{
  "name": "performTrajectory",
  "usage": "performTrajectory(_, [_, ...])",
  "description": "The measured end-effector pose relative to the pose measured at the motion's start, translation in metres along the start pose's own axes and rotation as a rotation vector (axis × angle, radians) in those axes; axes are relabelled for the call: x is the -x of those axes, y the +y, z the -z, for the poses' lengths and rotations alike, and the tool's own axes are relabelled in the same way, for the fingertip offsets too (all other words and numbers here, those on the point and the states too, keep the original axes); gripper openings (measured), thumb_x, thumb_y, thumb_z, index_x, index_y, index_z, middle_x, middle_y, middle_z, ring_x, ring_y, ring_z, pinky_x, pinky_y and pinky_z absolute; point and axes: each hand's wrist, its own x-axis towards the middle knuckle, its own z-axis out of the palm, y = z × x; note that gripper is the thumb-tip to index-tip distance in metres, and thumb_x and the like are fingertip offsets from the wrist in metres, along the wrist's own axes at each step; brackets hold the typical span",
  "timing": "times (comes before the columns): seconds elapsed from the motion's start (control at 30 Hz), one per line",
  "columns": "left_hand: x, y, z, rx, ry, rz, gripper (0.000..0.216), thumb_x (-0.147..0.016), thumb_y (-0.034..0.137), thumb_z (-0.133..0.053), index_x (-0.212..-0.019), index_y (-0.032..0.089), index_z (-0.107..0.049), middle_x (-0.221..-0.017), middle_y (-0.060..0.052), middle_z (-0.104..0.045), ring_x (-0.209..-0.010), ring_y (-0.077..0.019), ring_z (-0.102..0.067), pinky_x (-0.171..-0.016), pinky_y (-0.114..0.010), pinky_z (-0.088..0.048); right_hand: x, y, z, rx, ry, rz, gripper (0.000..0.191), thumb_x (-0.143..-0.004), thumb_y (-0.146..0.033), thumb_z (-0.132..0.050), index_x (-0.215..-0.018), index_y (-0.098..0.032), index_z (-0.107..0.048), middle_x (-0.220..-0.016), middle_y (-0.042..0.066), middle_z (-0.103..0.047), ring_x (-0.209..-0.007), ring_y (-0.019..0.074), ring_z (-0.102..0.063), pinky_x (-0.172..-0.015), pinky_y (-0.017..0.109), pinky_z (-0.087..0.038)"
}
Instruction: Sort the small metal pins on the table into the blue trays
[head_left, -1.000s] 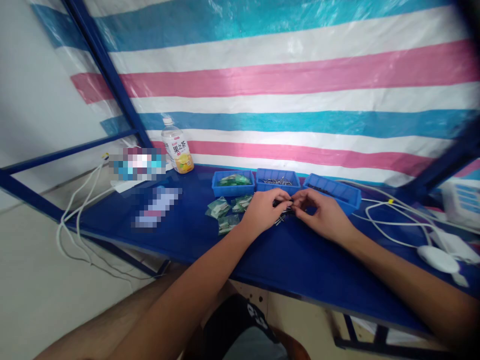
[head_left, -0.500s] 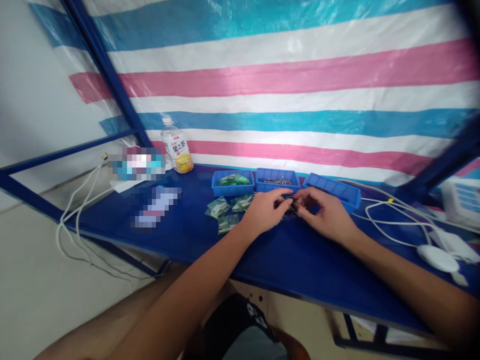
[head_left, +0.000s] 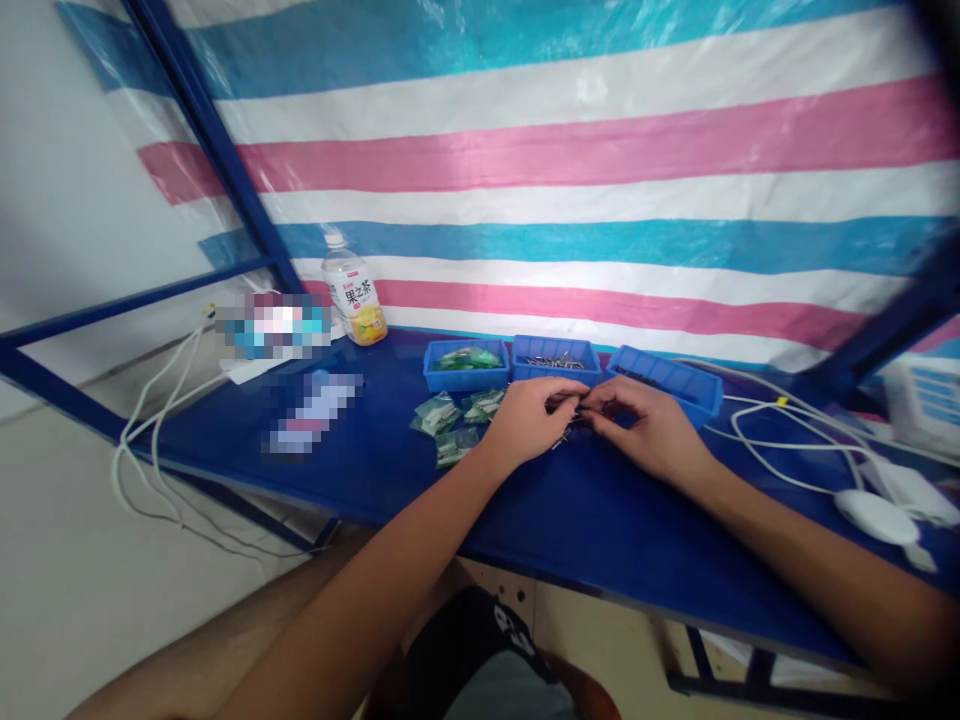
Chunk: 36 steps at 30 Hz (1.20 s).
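Observation:
My left hand [head_left: 534, 418] and my right hand [head_left: 643, 420] meet fingertip to fingertip just in front of the bins. Both are closed in a pinch around something small and dark, mostly hidden by the fingers. A few thin metal and dark pieces [head_left: 561, 438] lie on the table beneath them. Behind the hands stands a blue bin of metal screw-like pieces [head_left: 556, 362]. To its right a tilted blue bin [head_left: 686, 395] holds dark small parts. A third blue bin [head_left: 466, 378] contains green material. Several small clear packets [head_left: 456, 446] lie left of my left hand.
A drink bottle [head_left: 355, 295] stands at the back left of the blue table [head_left: 600, 530]. White cables and a round white charger [head_left: 874, 515] lie on the right. Blue frame posts [head_left: 210, 150] and a striped sheet [head_left: 525, 160] bound the back.
The fingertips of my hands have drawn closer together, my right hand shifting slightly left. The dark piece between them shows less than before. Bins and packets stay in place.

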Motion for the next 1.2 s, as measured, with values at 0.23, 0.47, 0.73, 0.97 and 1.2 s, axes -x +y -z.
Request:
performTrajectory(0.23, [-0.001, -0.003, 0.0, 0.078, 0.064, 0.043, 0.014, -0.093, 0.011, -0.064, -0.099, 0.017, -0.075, -0.105, -0.007, -0.081, -0.091, -0.0188, -0.08, -0.088, -0.032, -0.065, 0.002, -0.006, 0.001, -0.028, -0.021, -0.061, 0.018, -0.1, -0.038, -0.067, -0.106, -0.025, -0.077, -0.109, 0.007, -0.079, -0.088, 0.023, -0.074, -0.081, 0.039, -0.062])
performTrajectory(0.47, [-0.001, -0.008, -0.002, 0.135, 0.061, 0.078, 0.006, -0.09, 0.015, -0.076, -0.092, 0.017, -0.071, -0.092, -0.006, -0.079, -0.084, -0.0173, -0.078, -0.081, -0.03, -0.064, 0.002, -0.002, 0.003, 0.024, 0.083, -0.107, 0.018, -0.099, -0.039, -0.069, -0.109, -0.026, -0.075, -0.1, 0.007, -0.078, -0.086, 0.0242, -0.074, -0.073, 0.038, -0.062])
performTrajectory(0.73, [0.0, -0.01, -0.003, 0.12, 0.029, 0.063, 0.009, -0.086, 0.011, -0.076, -0.089, 0.017, -0.07, -0.088, -0.004, -0.078, -0.082, -0.0163, -0.076, -0.08, -0.029, -0.063, 0.001, 0.003, 0.0, 0.077, 0.01, 0.055, 0.015, -0.101, -0.031, -0.064, -0.112, -0.025, -0.073, -0.111, 0.008, -0.076, -0.093, 0.0249, -0.072, -0.08, 0.042, -0.061])
performTrajectory(0.97, [-0.001, -0.007, -0.002, -0.037, 0.096, 0.01, 0.012, -0.09, 0.009, -0.066, -0.098, 0.018, -0.068, -0.097, -0.004, -0.078, -0.086, -0.0158, -0.074, -0.082, -0.03, -0.061, -0.001, 0.0, 0.007, 0.251, -0.257, 0.199, 0.021, -0.097, -0.038, -0.072, -0.113, -0.025, -0.073, -0.104, 0.01, -0.075, -0.099, 0.03, -0.067, -0.089, 0.049, -0.057])
performTrajectory(1.2, [-0.001, -0.005, -0.002, -0.049, 0.095, 0.031, 0.015, -0.093, 0.011, -0.065, -0.106, 0.018, -0.067, -0.105, -0.006, -0.079, -0.092, -0.0176, -0.075, -0.085, -0.033, -0.062, -0.002, -0.001, 0.003, 0.262, -0.326, 0.304, 0.028, -0.103, -0.019, -0.057, -0.124, -0.027, -0.074, -0.113, 0.009, -0.075, -0.106, 0.0286, -0.066, -0.095, 0.048, -0.055])
